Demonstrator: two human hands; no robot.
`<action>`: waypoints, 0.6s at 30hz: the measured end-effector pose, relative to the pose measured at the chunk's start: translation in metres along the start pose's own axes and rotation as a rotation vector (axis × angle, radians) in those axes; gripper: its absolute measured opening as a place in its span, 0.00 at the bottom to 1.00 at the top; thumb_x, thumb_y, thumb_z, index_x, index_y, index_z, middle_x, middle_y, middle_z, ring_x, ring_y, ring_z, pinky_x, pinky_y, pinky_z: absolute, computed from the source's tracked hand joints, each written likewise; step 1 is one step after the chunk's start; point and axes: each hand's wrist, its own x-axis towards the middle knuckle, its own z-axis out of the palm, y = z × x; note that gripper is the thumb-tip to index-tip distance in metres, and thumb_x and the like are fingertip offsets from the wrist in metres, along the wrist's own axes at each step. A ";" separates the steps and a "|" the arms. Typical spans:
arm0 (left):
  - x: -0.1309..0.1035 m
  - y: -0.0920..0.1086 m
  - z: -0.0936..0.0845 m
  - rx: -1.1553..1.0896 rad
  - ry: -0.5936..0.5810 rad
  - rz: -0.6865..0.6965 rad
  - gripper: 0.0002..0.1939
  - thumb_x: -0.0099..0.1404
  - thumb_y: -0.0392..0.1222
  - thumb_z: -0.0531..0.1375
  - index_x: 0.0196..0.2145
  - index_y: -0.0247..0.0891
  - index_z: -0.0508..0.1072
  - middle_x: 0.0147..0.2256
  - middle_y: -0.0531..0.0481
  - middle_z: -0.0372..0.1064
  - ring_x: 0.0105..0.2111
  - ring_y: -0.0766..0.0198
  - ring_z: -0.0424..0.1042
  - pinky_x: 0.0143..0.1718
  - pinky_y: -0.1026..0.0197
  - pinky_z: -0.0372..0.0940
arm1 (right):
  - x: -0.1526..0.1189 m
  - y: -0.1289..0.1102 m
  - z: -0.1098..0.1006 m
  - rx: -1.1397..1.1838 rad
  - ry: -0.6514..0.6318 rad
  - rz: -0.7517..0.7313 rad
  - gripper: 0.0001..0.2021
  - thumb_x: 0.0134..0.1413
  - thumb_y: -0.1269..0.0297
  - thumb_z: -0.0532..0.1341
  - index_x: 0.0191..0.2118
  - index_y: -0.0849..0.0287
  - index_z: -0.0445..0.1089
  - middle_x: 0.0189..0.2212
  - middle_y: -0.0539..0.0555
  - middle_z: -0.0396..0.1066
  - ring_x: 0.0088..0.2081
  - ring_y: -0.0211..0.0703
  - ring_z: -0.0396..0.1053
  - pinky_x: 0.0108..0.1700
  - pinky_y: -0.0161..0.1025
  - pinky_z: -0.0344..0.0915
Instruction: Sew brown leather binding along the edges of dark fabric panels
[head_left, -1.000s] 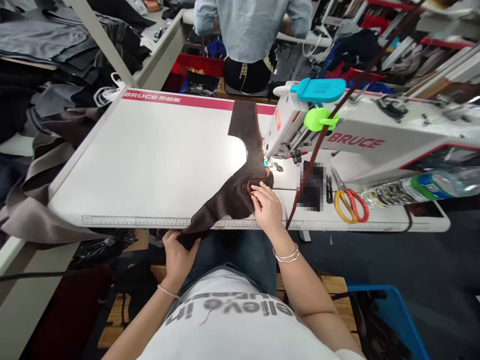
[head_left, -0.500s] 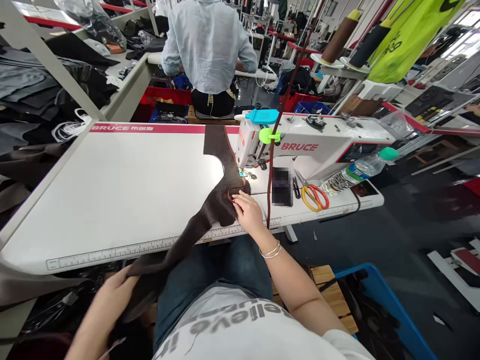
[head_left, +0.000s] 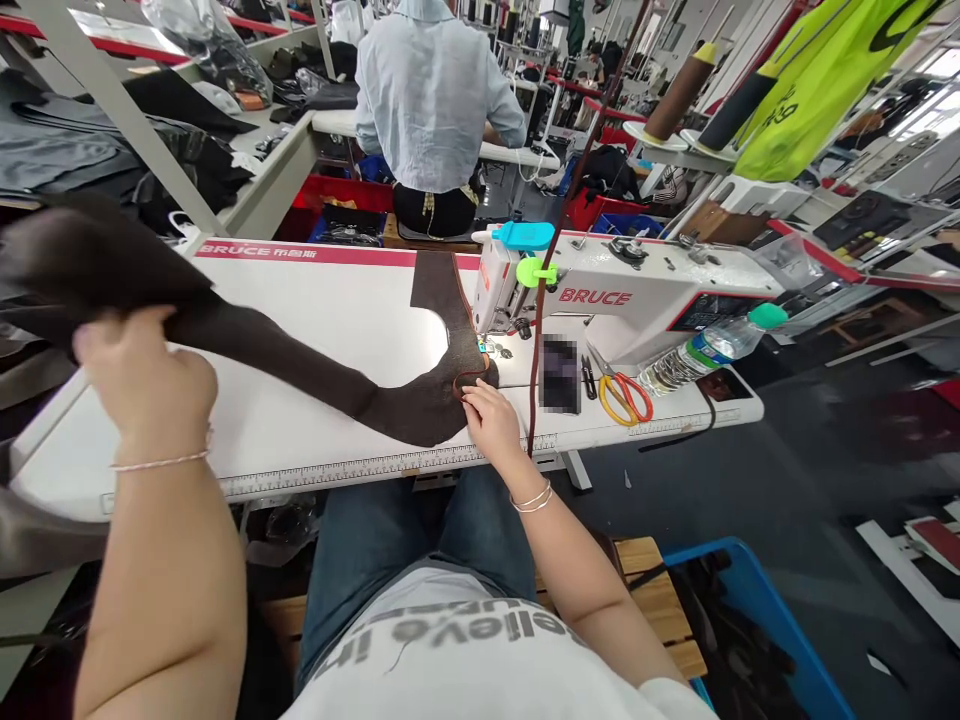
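A long dark brown fabric piece (head_left: 300, 362) stretches over the white table from the left side to the sewing machine (head_left: 600, 270). My left hand (head_left: 150, 380) is closed on its far left part, raised above the table and blurred by motion. My right hand (head_left: 491, 415) pinches the piece's edge just in front of the needle area, where a reddish-brown strip (head_left: 469, 376) curves along the edge. One end of the fabric lies under or beside the presser foot; which, I cannot tell. A brown tape (head_left: 537, 370) hangs down in front of the machine.
Orange and yellow-handled scissors (head_left: 624, 395), small black snips (head_left: 588, 378) and a water bottle (head_left: 712, 350) lie right of the needle. Thread cones (head_left: 681, 92) stand at upper right. A co-worker (head_left: 439, 100) sits ahead. A blue bin (head_left: 780, 620) stands at lower right.
My left hand has lifted the fabric from below the table's front edge up and over the table's left side. The right hand stays at the machine, still gripping the edge.
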 end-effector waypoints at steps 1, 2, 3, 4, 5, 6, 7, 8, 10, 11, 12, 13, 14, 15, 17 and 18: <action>0.001 0.005 0.008 0.035 -0.055 -0.039 0.35 0.53 0.38 0.57 0.60 0.29 0.61 0.56 0.31 0.58 0.59 0.32 0.56 0.54 0.26 0.56 | 0.000 0.000 0.000 -0.002 0.002 -0.004 0.13 0.63 0.71 0.55 0.42 0.57 0.78 0.47 0.57 0.77 0.57 0.51 0.69 0.59 0.51 0.66; -0.001 0.009 0.017 0.068 -0.129 -0.069 0.33 0.53 0.37 0.57 0.58 0.30 0.64 0.55 0.31 0.61 0.56 0.31 0.60 0.49 0.25 0.60 | 0.000 0.000 0.000 -0.005 0.003 -0.009 0.13 0.63 0.70 0.54 0.42 0.57 0.78 0.47 0.57 0.77 0.57 0.51 0.69 0.59 0.51 0.66; -0.007 0.015 0.026 0.089 -0.189 -0.078 0.30 0.54 0.38 0.57 0.56 0.31 0.67 0.54 0.30 0.63 0.54 0.30 0.62 0.46 0.24 0.62 | 0.000 0.000 0.000 -0.009 0.003 -0.013 0.13 0.63 0.70 0.54 0.41 0.57 0.78 0.47 0.56 0.77 0.57 0.52 0.69 0.59 0.52 0.65; -0.016 0.021 0.035 0.088 -0.218 -0.039 0.26 0.57 0.38 0.56 0.54 0.30 0.68 0.54 0.28 0.63 0.54 0.28 0.62 0.45 0.22 0.61 | 0.000 0.000 0.000 -0.013 0.002 -0.015 0.13 0.63 0.70 0.54 0.41 0.57 0.78 0.47 0.56 0.77 0.57 0.52 0.69 0.60 0.52 0.65; -0.027 0.030 0.043 0.063 -0.198 0.028 0.23 0.61 0.39 0.54 0.52 0.30 0.69 0.56 0.26 0.61 0.56 0.28 0.61 0.46 0.23 0.61 | 0.000 0.000 0.000 -0.016 0.002 -0.016 0.13 0.63 0.71 0.54 0.41 0.57 0.78 0.47 0.56 0.77 0.57 0.52 0.69 0.60 0.51 0.65; -0.038 0.042 0.051 0.022 -0.153 0.122 0.21 0.63 0.39 0.52 0.52 0.28 0.69 0.57 0.26 0.59 0.58 0.31 0.60 0.51 0.25 0.60 | 0.000 0.000 -0.001 -0.016 -0.002 -0.016 0.13 0.63 0.71 0.54 0.41 0.57 0.77 0.47 0.56 0.77 0.58 0.52 0.68 0.60 0.51 0.65; -0.051 0.056 0.058 -0.017 -0.117 0.258 0.20 0.66 0.40 0.50 0.53 0.28 0.68 0.59 0.27 0.56 0.60 0.34 0.58 0.56 0.28 0.57 | 0.000 0.000 -0.001 -0.015 -0.005 -0.015 0.13 0.63 0.71 0.54 0.41 0.58 0.77 0.47 0.56 0.77 0.58 0.53 0.68 0.60 0.51 0.64; -0.062 0.073 0.065 -0.055 -0.084 0.382 0.20 0.68 0.40 0.49 0.54 0.29 0.66 0.60 0.28 0.55 0.62 0.37 0.55 0.59 0.31 0.55 | 0.000 0.000 -0.002 -0.011 -0.008 -0.015 0.13 0.64 0.71 0.54 0.41 0.58 0.77 0.47 0.56 0.77 0.58 0.53 0.68 0.60 0.51 0.64; -0.084 0.108 0.078 -0.136 -0.074 0.544 0.20 0.69 0.39 0.47 0.56 0.33 0.65 0.60 0.32 0.56 0.64 0.42 0.54 0.62 0.36 0.55 | -0.001 0.000 -0.002 -0.004 -0.014 -0.014 0.13 0.64 0.70 0.54 0.42 0.59 0.77 0.48 0.57 0.77 0.59 0.53 0.67 0.61 0.50 0.63; -0.092 0.125 0.085 -0.170 -0.131 0.621 0.20 0.70 0.38 0.47 0.57 0.34 0.63 0.61 0.32 0.56 0.63 0.44 0.55 0.62 0.38 0.56 | -0.001 0.000 -0.003 -0.003 -0.017 -0.014 0.13 0.64 0.70 0.54 0.42 0.59 0.77 0.48 0.56 0.76 0.59 0.53 0.67 0.61 0.50 0.63; -0.100 0.140 0.091 -0.203 -0.188 0.696 0.21 0.70 0.38 0.46 0.59 0.34 0.61 0.61 0.32 0.55 0.64 0.45 0.55 0.62 0.40 0.57 | -0.001 0.000 -0.003 -0.004 -0.020 -0.015 0.13 0.64 0.70 0.54 0.42 0.59 0.77 0.48 0.56 0.76 0.59 0.52 0.66 0.61 0.50 0.63; -0.106 0.152 0.098 -0.229 -0.243 0.754 0.22 0.70 0.37 0.45 0.60 0.35 0.60 0.62 0.32 0.55 0.64 0.46 0.54 0.61 0.40 0.58 | -0.001 -0.001 -0.004 -0.007 -0.021 -0.014 0.13 0.64 0.70 0.54 0.43 0.59 0.77 0.49 0.56 0.76 0.59 0.52 0.66 0.61 0.49 0.63; -0.110 0.160 0.105 -0.245 -0.295 0.794 0.23 0.70 0.37 0.45 0.62 0.35 0.57 0.63 0.32 0.54 0.65 0.46 0.53 0.61 0.39 0.58 | -0.002 -0.001 -0.004 -0.009 -0.024 -0.013 0.13 0.64 0.69 0.54 0.43 0.58 0.76 0.49 0.56 0.76 0.59 0.51 0.66 0.62 0.49 0.62; -0.114 0.165 0.111 -0.253 -0.336 0.817 0.24 0.70 0.37 0.44 0.63 0.35 0.55 0.63 0.32 0.53 0.65 0.45 0.53 0.61 0.39 0.57 | -0.002 -0.001 -0.005 -0.009 -0.026 -0.010 0.13 0.64 0.69 0.54 0.43 0.59 0.76 0.49 0.56 0.76 0.60 0.51 0.66 0.62 0.49 0.62; -0.118 0.167 0.123 -0.243 -0.382 0.812 0.26 0.71 0.37 0.44 0.65 0.35 0.52 0.64 0.32 0.52 0.65 0.45 0.52 0.62 0.37 0.56 | -0.002 -0.002 -0.006 -0.002 -0.034 -0.003 0.13 0.65 0.69 0.54 0.44 0.60 0.76 0.49 0.57 0.76 0.60 0.52 0.65 0.62 0.49 0.62; -0.120 0.165 0.127 -0.231 -0.395 0.799 0.26 0.71 0.38 0.44 0.65 0.35 0.51 0.64 0.32 0.52 0.65 0.44 0.53 0.62 0.36 0.56 | -0.001 -0.002 -0.007 0.005 -0.040 0.000 0.13 0.65 0.70 0.53 0.43 0.60 0.76 0.49 0.58 0.76 0.60 0.52 0.65 0.62 0.49 0.61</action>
